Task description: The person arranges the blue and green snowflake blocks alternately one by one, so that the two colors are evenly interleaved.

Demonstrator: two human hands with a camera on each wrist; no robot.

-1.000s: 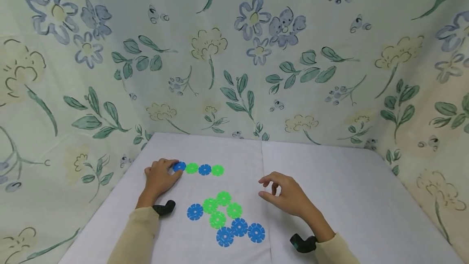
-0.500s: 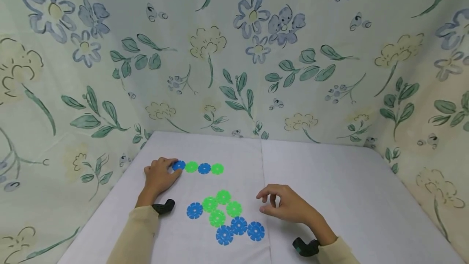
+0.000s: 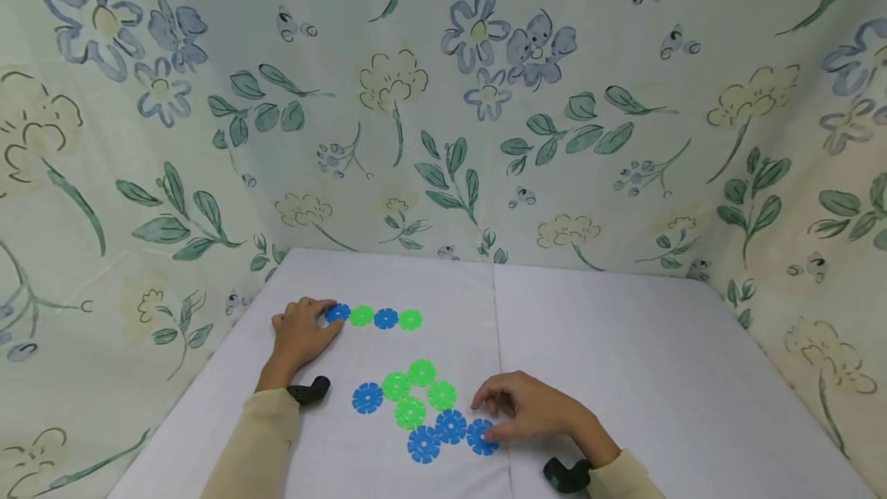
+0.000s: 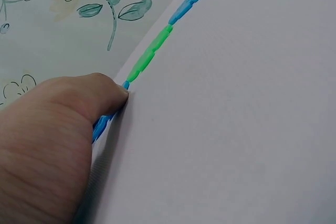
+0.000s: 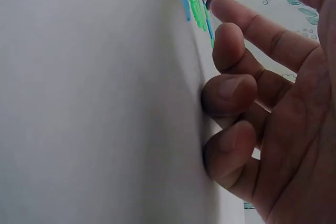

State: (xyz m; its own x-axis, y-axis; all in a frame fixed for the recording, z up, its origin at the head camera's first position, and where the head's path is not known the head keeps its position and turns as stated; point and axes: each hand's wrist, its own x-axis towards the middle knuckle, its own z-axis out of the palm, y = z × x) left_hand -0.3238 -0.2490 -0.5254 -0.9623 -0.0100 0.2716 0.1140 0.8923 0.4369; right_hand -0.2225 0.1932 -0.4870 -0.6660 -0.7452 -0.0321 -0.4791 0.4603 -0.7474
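Pinch on the left: left hand has the end blue disc between thumb and index finger, disc flat on the white cloth. Left wrist view confirms the thumb against its near edge. Clock is per head view, 12 pointing away from the person.

From that disc the row runs toward 3 o'clock: green disc, second blue disc, last green disc. Neighbours sit edge to edge.

Right hand: fingers bent and spread, nothing gripped. Thumb is over the outer blue disc; I can't tell if it's touching. Right wrist view shows me bent fingers by the cloth, discs at 12.

Loose ones are around 5 o'clock from the row. Four green discs make a rough ring. Lone blue disc at their 9. Two more blue discs at their 5, outer one just beyond at 3.

Beige sleeves, floral curtain at 12.
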